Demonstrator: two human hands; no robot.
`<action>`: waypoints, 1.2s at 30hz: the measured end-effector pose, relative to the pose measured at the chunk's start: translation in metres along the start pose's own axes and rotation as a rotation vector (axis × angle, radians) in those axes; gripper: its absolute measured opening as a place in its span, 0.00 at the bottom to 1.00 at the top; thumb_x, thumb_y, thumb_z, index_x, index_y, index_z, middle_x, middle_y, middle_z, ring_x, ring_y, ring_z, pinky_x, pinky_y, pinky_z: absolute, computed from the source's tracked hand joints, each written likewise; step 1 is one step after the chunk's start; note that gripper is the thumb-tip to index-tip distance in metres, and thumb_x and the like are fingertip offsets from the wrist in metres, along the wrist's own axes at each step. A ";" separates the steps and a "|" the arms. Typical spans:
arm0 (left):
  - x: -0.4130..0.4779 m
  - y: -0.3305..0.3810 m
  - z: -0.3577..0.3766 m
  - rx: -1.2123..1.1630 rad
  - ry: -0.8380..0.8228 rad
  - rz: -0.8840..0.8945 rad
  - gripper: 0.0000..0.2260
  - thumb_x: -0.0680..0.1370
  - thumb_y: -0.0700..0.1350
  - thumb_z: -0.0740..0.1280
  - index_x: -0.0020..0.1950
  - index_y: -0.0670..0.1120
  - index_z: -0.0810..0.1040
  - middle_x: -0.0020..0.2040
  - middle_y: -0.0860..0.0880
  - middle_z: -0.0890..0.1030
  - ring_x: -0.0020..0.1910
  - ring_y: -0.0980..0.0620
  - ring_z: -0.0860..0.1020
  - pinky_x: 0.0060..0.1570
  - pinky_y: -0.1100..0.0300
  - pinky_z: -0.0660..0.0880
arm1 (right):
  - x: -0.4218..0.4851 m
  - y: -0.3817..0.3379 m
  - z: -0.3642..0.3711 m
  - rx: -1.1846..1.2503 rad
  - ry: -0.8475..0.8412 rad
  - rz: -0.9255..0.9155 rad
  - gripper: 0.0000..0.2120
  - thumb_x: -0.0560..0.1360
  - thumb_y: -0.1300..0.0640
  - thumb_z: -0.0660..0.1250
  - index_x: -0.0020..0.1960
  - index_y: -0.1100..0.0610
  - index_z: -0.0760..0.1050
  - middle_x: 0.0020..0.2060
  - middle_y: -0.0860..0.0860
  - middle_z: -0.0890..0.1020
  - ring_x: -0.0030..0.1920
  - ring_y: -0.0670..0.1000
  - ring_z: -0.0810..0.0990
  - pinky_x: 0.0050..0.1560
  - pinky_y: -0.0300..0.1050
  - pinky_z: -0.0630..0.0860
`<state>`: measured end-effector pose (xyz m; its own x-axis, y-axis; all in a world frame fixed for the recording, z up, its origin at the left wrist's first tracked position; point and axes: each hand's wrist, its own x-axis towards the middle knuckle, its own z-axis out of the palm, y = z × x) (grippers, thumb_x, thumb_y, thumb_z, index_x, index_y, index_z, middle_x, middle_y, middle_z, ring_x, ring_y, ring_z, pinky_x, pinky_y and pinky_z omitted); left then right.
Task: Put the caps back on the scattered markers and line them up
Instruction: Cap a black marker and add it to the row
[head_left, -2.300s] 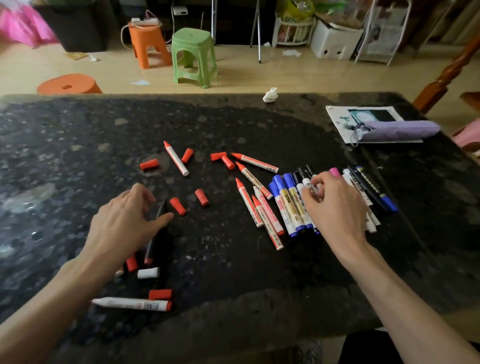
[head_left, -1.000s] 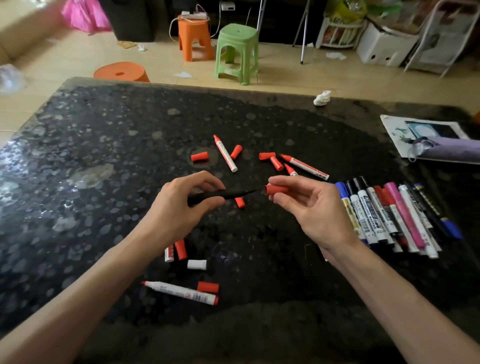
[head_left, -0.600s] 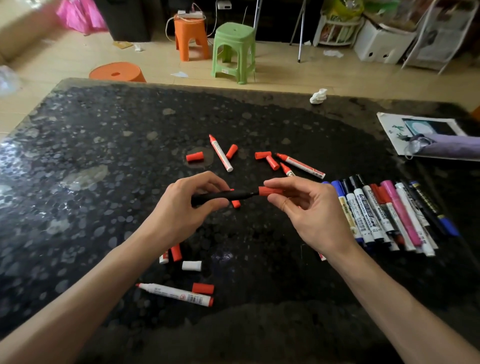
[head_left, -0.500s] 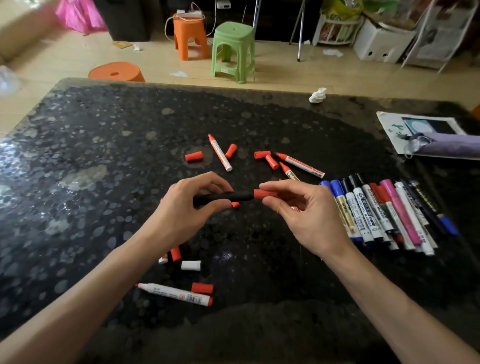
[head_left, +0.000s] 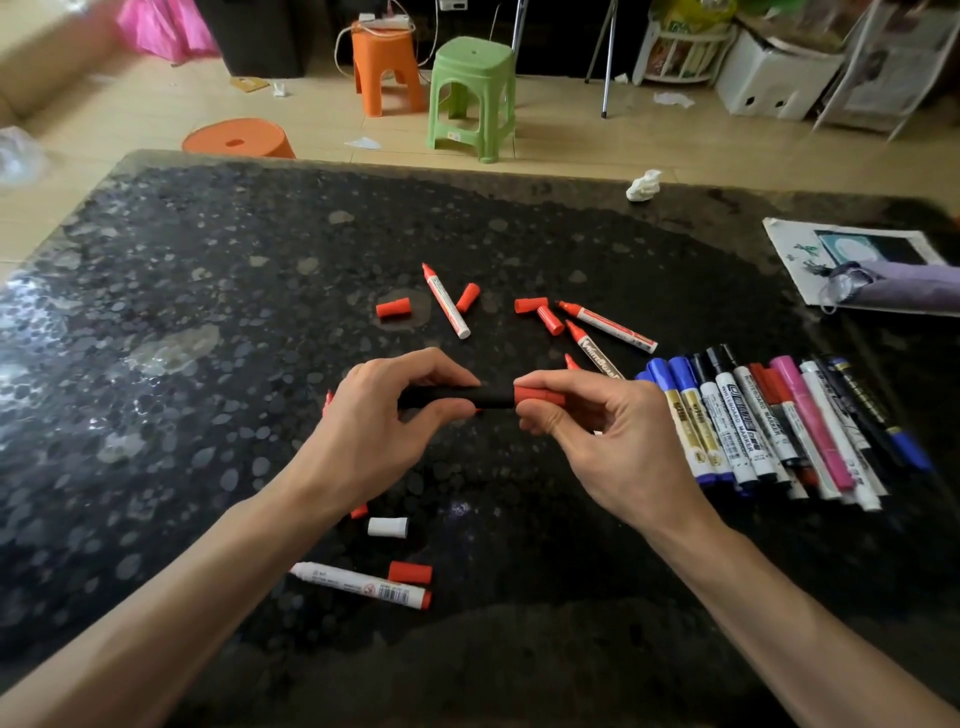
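Above the table's middle, my left hand (head_left: 384, 415) pinches a black marker (head_left: 457, 399) by its barrel. My right hand (head_left: 597, 441) grips a red cap (head_left: 537, 395) seated on that marker's right end. A row of capped markers (head_left: 769, 421), blue, black, red and pink, lies side by side to the right. Uncapped red-tipped markers (head_left: 445, 301) (head_left: 608, 326) and loose red caps (head_left: 394, 307) (head_left: 531, 304) are scattered beyond my hands. Close to me lie a white cap (head_left: 387, 527), a red cap (head_left: 410, 571) and an uncapped white marker (head_left: 358, 584).
The dark speckled table (head_left: 182, 322) carries a printed sheet with a purple pouch (head_left: 904, 286) at the right and a crumpled tissue (head_left: 644, 185) at the far edge. Orange (head_left: 384, 67) and green stools (head_left: 470, 93) stand on the floor beyond.
The red cap in my right hand has slid further onto the black marker's end, and my two hands have come closer together.
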<state>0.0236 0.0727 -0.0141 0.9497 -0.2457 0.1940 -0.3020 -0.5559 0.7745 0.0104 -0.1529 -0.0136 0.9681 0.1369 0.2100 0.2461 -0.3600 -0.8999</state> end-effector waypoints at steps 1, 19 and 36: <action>-0.001 0.001 0.001 -0.006 0.004 -0.004 0.06 0.78 0.43 0.74 0.53 0.52 0.84 0.43 0.57 0.85 0.46 0.55 0.83 0.50 0.57 0.78 | -0.001 0.000 0.000 0.002 0.003 0.006 0.15 0.76 0.59 0.76 0.54 0.41 0.83 0.44 0.40 0.88 0.45 0.43 0.88 0.52 0.41 0.84; -0.007 0.027 0.051 -0.450 -0.205 -0.062 0.14 0.82 0.37 0.67 0.65 0.52 0.75 0.54 0.54 0.82 0.49 0.50 0.83 0.46 0.54 0.82 | -0.011 0.007 -0.006 0.545 0.117 0.454 0.10 0.78 0.55 0.73 0.58 0.57 0.84 0.52 0.54 0.88 0.55 0.54 0.87 0.59 0.51 0.82; 0.006 0.029 0.067 -0.386 -0.107 -0.156 0.13 0.80 0.35 0.69 0.58 0.53 0.81 0.51 0.50 0.81 0.49 0.50 0.85 0.53 0.37 0.81 | -0.015 0.062 -0.142 -0.800 0.369 0.460 0.16 0.77 0.44 0.74 0.58 0.54 0.82 0.44 0.49 0.85 0.44 0.49 0.83 0.45 0.45 0.76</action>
<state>0.0149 0.0018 -0.0313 0.9616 -0.2742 0.0091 -0.0832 -0.2598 0.9621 0.0181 -0.3078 -0.0185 0.8982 -0.4189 0.1332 -0.3288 -0.8415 -0.4287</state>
